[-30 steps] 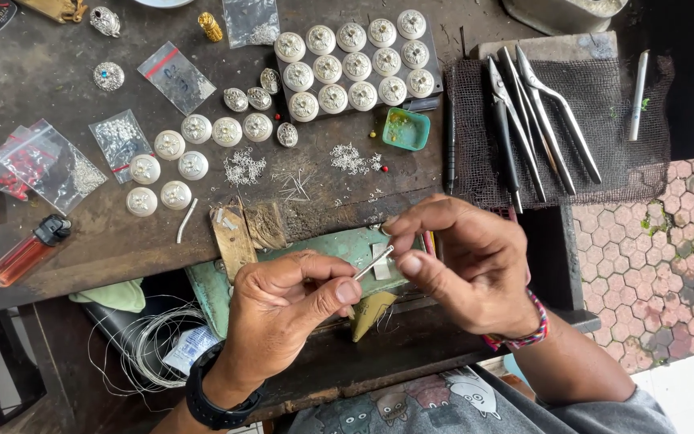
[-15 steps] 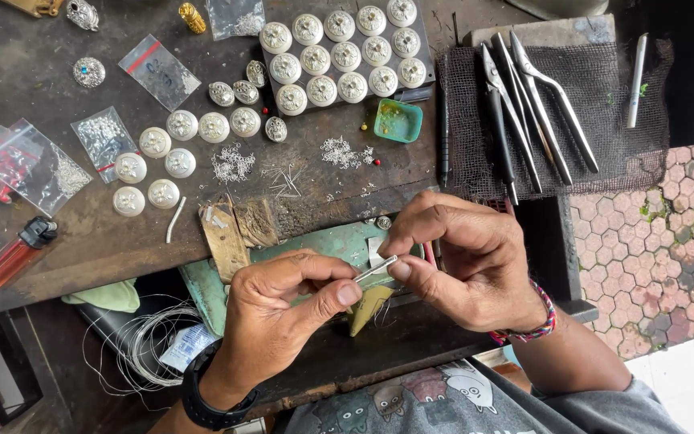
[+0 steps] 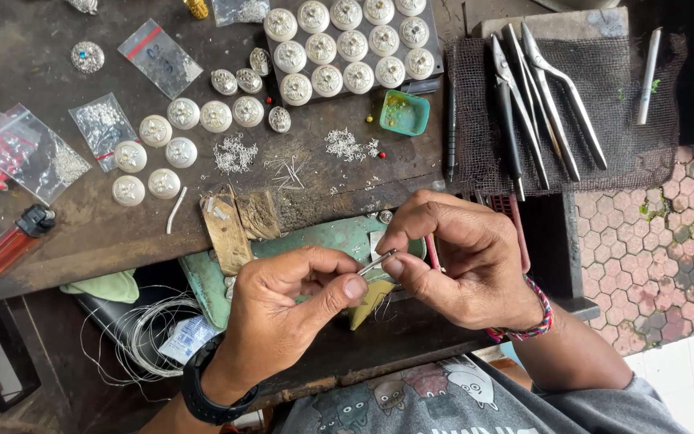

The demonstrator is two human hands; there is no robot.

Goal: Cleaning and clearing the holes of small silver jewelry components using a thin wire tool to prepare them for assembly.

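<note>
Nearest, the left hand and right hand both pinch one thin silver wire piece between thumb and forefinger, over the green pad at the counter edge. Beyond lie two heaps of tiny silver bits. Thirteen domed silver buttons fill the far tray; about seven more sit loose at left, apparently assembled.

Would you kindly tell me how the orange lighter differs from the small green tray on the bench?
The orange lighter is long, see-through and lies at the bench's left edge; the small green tray is squat, opaque and sits mid-bench beside the round silver pieces. The lighter has a black cap; the tray is open-topped. Neither is touched by a hand.
</note>
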